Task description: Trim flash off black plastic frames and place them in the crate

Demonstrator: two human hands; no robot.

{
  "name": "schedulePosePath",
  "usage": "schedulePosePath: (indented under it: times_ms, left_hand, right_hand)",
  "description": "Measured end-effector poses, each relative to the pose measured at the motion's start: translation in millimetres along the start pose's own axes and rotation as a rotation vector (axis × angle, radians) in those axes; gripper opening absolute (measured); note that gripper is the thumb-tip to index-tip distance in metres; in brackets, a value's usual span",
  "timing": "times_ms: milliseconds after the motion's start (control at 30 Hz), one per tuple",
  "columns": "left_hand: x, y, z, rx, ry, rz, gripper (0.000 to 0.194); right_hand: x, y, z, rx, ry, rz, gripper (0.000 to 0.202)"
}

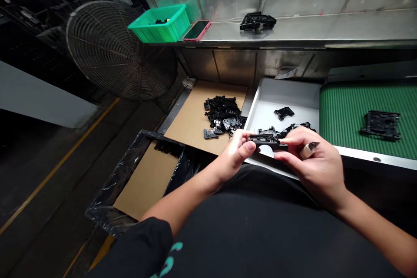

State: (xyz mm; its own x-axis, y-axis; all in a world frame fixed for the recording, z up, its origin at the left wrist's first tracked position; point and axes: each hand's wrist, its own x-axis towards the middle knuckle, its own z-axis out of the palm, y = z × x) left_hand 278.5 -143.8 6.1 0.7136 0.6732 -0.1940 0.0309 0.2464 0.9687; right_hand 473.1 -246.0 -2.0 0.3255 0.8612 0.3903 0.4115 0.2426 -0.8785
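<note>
A black plastic part [267,140] with a slotted frame is held up over the front edge of the white tray [260,100]. My left hand [239,150] grips its left end between thumb and fingers. At its right end are the thumb and forefinger of my right hand [314,167], closed on the part. A small pale object with a dark pointed tip [308,150] sits at my right hand's fingers; its kind is not clear. Behind my hands, more black parts [284,113] lie in the tray, some partly hidden by the fingers.
Left of the tray, a pile of black parts [223,113] lies on cardboard [189,117]. A green conveyor belt [345,108] carries one black part [381,125]. The shelf above holds a green bin [163,28], a phone [197,30] and another part [257,21]. A large fan [120,50] stands left, above a plastic-lined box [143,178].
</note>
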Motion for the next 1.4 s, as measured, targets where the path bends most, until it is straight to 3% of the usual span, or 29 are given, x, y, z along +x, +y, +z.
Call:
schedulePosePath:
  times_ms: [533,800,967,1067,1300,1400]
  left_hand:
    - [3,-3,-5.0,-0.027,-0.089,0.058,0.082]
    - [5,0,-22.8,0.152,-0.152,0.318,0.119]
    - [7,2,-35.7,0.382,-0.18,0.58,0.125]
    - [8,1,-37.7,0.412,-0.165,0.653,0.126]
    - [2,0,-32.9,0.295,-0.073,0.462,0.121]
    - [-1,1,-30.2,0.281,-0.047,0.466,0.124]
  right_hand:
    - [2,-7,-2,0.068,-0.004,-0.037,0.024]
    - [-7,1,-8,0.126,-0.083,-0.132,0.044]
    - [-13,3,-12,0.137,-0.154,-0.207,0.053]
    - [-15,2,-14,0.127,-0.164,-0.226,0.053]
    - [-14,-4,-17,0.062,-0.141,-0.223,0.047]
    - [-9,-12,-19,0.006,-0.131,-0.268,0.046]
